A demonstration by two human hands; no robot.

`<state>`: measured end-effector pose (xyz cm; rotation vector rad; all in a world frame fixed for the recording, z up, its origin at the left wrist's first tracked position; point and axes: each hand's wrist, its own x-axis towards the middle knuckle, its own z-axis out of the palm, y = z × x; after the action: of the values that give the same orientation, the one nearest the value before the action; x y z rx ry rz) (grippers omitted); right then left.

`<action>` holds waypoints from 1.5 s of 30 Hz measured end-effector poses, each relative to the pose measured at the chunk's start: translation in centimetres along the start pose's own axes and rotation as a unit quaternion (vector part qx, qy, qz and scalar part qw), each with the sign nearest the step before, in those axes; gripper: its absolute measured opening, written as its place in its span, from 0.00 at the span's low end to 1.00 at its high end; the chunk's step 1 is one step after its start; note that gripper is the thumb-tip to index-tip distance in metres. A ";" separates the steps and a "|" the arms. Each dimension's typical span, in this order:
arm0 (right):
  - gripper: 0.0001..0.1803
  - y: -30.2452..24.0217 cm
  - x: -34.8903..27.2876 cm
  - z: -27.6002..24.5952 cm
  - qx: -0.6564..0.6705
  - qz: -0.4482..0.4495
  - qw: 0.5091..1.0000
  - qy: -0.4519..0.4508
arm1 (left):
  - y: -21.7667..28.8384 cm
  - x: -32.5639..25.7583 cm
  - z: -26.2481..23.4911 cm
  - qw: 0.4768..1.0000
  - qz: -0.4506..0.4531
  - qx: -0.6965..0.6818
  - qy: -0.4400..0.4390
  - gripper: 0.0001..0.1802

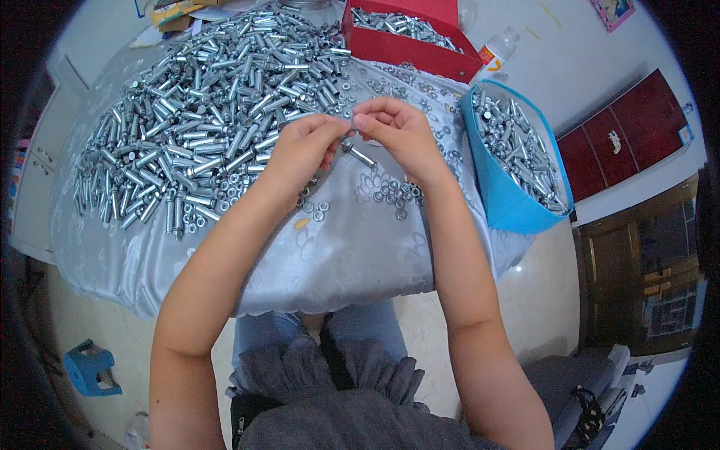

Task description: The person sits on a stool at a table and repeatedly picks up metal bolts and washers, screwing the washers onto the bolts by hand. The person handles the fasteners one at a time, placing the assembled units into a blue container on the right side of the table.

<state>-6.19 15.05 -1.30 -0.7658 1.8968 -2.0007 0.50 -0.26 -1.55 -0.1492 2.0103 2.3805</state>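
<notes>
Both my forearms reach over the worktop (pixel 352 255) | left hand (pixel 304 146) and right hand (pixel 401 131) meet, fingers pinched together on one bolt (pixel 360 154) held just above the cloth | loose nuts (pixel 394 191) below it | bolt pile (pixel 217 105) left | blue bin (pixel 510 195) right

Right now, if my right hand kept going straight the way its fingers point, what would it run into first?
Your right hand points left toward your left hand, their fingertips nearly meeting over the bolt, so it would likely meet the left hand's fingers first. Beyond lies the bolt pile; depth is unclear.
</notes>
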 end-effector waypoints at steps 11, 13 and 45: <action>0.09 -0.3 -0.1 0.2 -0.082 0.004 0.997 0.007 | -0.3 0.8 -0.4 0.999 -0.024 -0.045 -0.005 0.11; 0.10 -1.0 -0.2 0.4 -0.110 0.030 0.993 0.006 | -0.4 0.9 -0.5 0.998 -0.024 -0.054 -0.011 0.11; 0.12 4.6 1.0 -6.1 -0.580 -0.050 0.785 0.212 | 0.4 0.3 -0.3 0.997 -0.027 -0.068 -0.010 0.10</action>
<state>-11.09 19.18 -5.60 -0.6412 3.4227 -0.8306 0.15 -0.67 -1.21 -0.1802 1.8113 2.4747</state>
